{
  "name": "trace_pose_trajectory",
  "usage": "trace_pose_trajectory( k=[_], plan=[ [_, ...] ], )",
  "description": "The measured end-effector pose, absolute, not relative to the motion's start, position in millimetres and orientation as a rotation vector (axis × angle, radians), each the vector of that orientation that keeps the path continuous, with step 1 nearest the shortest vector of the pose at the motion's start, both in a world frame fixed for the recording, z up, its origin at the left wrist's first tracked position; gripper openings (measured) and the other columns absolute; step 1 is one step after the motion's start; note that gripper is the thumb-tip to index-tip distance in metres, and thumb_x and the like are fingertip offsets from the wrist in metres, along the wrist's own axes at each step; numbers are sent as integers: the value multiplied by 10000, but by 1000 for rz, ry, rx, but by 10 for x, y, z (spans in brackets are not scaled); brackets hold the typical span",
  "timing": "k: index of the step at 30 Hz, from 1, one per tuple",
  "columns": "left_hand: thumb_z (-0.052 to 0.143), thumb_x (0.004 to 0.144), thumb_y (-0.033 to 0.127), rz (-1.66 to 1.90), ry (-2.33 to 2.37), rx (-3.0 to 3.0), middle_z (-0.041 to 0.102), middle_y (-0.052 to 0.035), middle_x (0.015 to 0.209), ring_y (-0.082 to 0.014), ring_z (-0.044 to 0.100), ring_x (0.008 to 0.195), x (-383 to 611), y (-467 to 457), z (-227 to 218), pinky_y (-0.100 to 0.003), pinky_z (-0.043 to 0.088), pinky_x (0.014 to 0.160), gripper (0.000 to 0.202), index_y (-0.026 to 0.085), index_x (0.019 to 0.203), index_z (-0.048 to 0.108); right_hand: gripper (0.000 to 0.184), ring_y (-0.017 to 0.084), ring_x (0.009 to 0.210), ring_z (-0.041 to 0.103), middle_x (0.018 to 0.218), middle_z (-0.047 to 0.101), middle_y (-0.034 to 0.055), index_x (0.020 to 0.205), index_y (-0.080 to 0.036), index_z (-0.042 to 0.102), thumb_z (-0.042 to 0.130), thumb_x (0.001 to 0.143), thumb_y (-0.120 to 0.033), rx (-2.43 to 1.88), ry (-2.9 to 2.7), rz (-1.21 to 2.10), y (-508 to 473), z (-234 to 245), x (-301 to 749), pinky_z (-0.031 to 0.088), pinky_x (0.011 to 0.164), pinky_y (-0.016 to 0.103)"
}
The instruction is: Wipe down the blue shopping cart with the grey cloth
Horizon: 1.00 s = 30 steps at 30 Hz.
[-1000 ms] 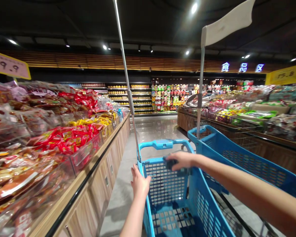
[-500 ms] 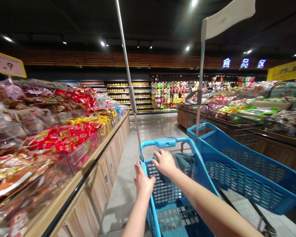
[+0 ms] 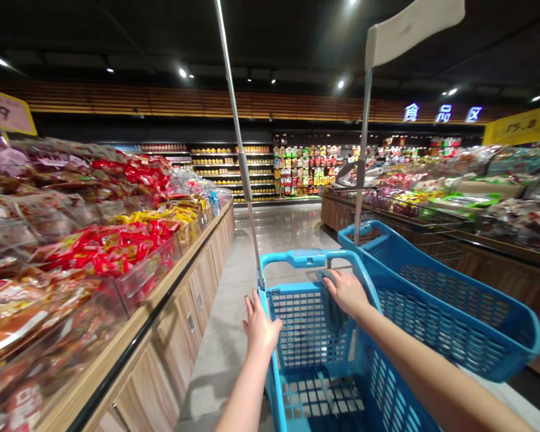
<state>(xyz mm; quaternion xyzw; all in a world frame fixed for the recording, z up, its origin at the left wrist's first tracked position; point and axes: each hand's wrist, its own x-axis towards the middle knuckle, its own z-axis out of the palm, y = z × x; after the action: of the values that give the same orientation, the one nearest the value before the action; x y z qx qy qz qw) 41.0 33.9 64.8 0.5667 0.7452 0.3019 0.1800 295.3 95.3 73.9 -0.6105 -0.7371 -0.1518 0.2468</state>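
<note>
A blue plastic shopping cart (image 3: pixel 275 372) with a lattice basket stands before me. My left hand (image 3: pixel 261 330) rests against its left rim, fingers stretched out and spread, with the thumb toward the inside. My right hand (image 3: pixel 350 293) is closed on a dark teal cloth (image 3: pixel 335 312), pressing it at the upper right of the basket's back panel, just below the handle (image 3: pixel 308 258). Part of the cloth hangs down inside the basket. The fingertips are partly hidden by the cloth and the hand itself.
A second blue cart (image 3: pixel 454 318) stands close on the right, with a pole and pale flag (image 3: pixel 416 33). Another metal pole (image 3: pixel 243 162) rises by the near cart's left corner. Wood-fronted bins of packaged snacks (image 3: pixel 112 252) line the left; stocked shelves (image 3: pixel 234 171) stand behind.
My right hand has moved right with the cloth, from the middle of the back panel to its right side. The left hand stays at the left rim.
</note>
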Motion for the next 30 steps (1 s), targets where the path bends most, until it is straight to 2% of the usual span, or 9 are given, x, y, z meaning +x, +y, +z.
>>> trace_pose_trajectory(
  k=[5,9,11,15,20,24,30],
  plan=[
    [626,716,190,903,2068,1610,59,-220,1604,-271,171,1473,521,364,578,-515,236,1147,1012,141,1521,16,611,304,1218,507,1385,481,176,1405,-181,442,526,898,-513,-1384,-2219,-397,872,774,2289,393,1012,420],
    [607,733,205,915,2074,1612,80,-227,1601,-279,173,1472,499,388,539,-530,261,1132,973,130,1518,37,732,303,1306,429,1453,405,178,1470,-167,331,632,845,-401,-1012,-2466,-395,944,824,1796,366,1074,413],
    [606,738,207,909,2099,1597,67,-231,1601,-289,188,1467,455,384,554,-534,270,1125,962,135,1519,49,696,300,1311,428,1450,410,175,1453,-183,360,650,840,-338,-943,-2541,-418,1012,834,1729,377,1070,414],
    [611,742,207,881,2143,1574,19,-242,1599,-307,229,1454,347,347,621,-539,266,1123,948,146,1521,74,602,287,1222,519,1370,492,153,1399,-230,428,656,845,-284,-1072,-2554,-416,1119,801,1958,453,990,421],
    [614,731,192,860,2154,1566,-19,-222,1605,-297,230,1455,235,335,648,-533,248,1134,959,161,1526,79,559,274,1190,546,1314,537,127,1372,-236,460,638,843,-223,-1222,-2481,-384,1133,725,2774,446,1002,431],
    [620,719,180,869,2124,1578,6,-211,1609,-296,264,1443,242,360,615,-546,241,1135,975,162,1528,75,537,277,1153,569,1272,553,142,1369,-203,471,611,850,-222,-1391,-2452,-346,1080,739,3271,462,970,418],
    [618,699,161,902,2098,1601,72,-209,1607,-276,231,1456,425,357,594,-523,237,1144,995,153,1523,60,534,262,1070,604,1206,567,113,1382,-232,445,599,879,-319,-1293,-2578,-366,1092,885,2552,485,915,370]
  ],
)
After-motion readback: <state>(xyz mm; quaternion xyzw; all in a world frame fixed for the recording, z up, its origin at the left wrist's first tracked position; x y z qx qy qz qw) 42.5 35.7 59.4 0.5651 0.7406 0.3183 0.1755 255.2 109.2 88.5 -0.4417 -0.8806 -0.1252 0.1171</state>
